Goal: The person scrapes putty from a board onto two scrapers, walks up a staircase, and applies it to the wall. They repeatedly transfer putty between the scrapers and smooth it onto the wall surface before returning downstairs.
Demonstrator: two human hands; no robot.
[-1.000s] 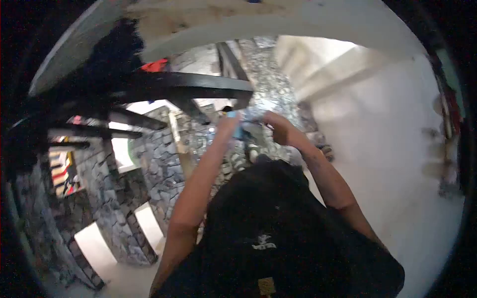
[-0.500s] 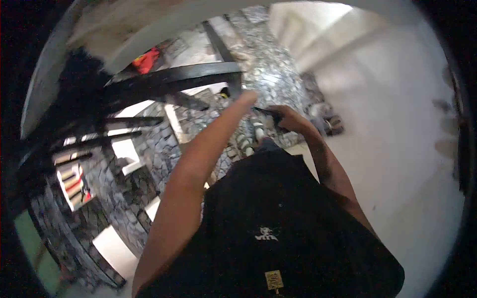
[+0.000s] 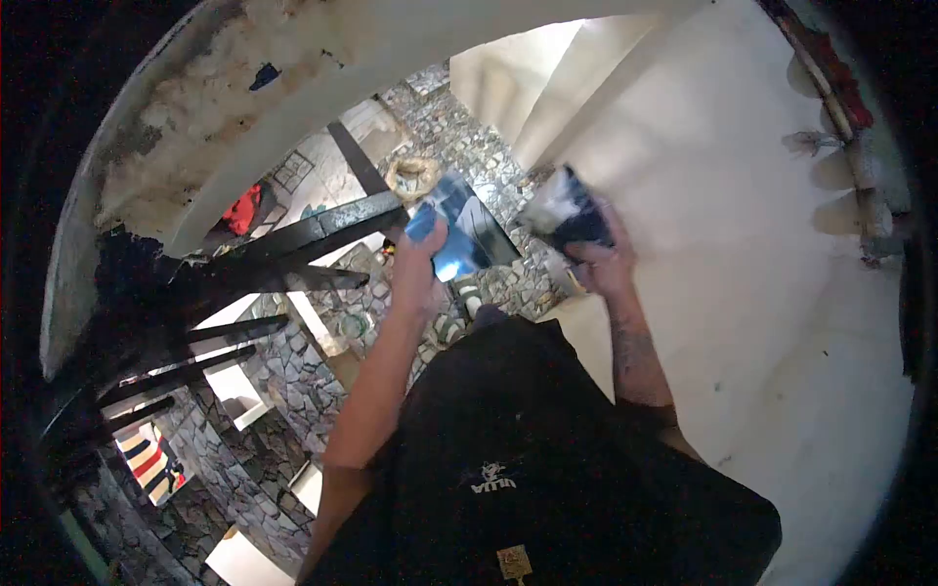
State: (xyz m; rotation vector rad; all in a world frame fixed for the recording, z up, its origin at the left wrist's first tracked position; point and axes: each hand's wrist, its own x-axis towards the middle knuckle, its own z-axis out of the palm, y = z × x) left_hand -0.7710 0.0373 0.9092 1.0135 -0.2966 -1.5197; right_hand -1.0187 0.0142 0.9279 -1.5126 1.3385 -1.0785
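Note:
My left hand (image 3: 422, 269) is closed around the blue edge of a broad putty knife (image 3: 474, 227), whose flat, shiny blade points to the right. Opposite it, my right hand (image 3: 606, 256) grips a second flat blade (image 3: 562, 210), dark with a pale, reflective area; it looks like another putty knife, though its handle is hidden by my fingers. A narrow gap separates the two blades, both held out in front of my chest.
A smooth pale wall (image 3: 723, 273) fills the right side. Dark beams (image 3: 293, 234) cross on the left, over stone paving (image 3: 293, 361) far below. Overhead, a curved ledge (image 3: 234, 107) shows stained, peeling patches. A round, light-coloured object (image 3: 412, 176) lies beyond my left hand.
My hands have moved apart, and the flat blades have turned broadside into view. The whole view has shifted, showing more of the ledge above.

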